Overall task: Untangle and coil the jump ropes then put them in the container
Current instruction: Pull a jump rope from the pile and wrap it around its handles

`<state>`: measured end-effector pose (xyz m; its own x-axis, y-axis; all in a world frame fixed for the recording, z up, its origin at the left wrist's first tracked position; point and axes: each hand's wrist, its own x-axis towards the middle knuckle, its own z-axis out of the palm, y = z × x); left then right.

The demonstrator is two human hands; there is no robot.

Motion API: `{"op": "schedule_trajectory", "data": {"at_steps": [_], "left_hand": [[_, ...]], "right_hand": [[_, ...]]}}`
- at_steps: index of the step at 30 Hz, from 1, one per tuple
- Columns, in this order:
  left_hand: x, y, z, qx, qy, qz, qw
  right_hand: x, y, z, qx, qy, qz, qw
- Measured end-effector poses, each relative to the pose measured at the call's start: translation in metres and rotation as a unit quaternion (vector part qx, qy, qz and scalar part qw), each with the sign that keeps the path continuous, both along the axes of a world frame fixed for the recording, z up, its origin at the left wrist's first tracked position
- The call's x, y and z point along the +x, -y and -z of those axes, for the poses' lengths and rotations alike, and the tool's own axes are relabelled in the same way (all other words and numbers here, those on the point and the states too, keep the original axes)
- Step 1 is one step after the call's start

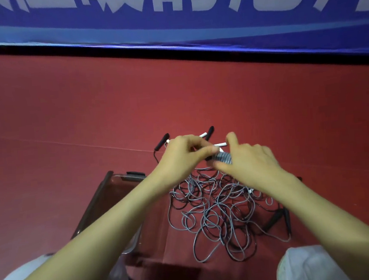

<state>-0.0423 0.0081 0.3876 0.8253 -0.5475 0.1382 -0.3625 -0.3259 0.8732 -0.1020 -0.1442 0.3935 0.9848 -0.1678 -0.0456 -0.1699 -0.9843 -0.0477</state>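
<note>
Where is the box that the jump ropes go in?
In the head view, the clear container sits on the red floor at the lower left, partly under the left forearm, just left of the tangled jump ropes.

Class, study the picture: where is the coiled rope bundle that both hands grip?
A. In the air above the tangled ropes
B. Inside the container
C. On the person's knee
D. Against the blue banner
A: the left hand and right hand hold the coiled bundle over the tangled ropes, with the container off to the left.
</note>
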Motion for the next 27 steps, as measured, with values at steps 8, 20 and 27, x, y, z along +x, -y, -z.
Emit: {"op": "schedule_trajectory", "data": {"at_steps": [8, 20, 27], "left_hand": [[0.004, -0.003, -0.004, -0.140, -0.266, 0.035, 0.953], [-0.011, -0.003, -0.005, 0.012, 0.208, -0.101, 0.973], [-0.005, 0.001, 0.001, -0.197, -0.266, -0.075, 0.941]], "right_hand": [[-0.003, 0.017, -0.014, 0.019, 0.188, -0.009, 0.982], [-0.002, 0.012, -0.017, 0.005, 0.157, 0.007, 0.988], [0.003, 0.014, -0.013, 0.029, 0.187, 0.023, 0.982]]}}
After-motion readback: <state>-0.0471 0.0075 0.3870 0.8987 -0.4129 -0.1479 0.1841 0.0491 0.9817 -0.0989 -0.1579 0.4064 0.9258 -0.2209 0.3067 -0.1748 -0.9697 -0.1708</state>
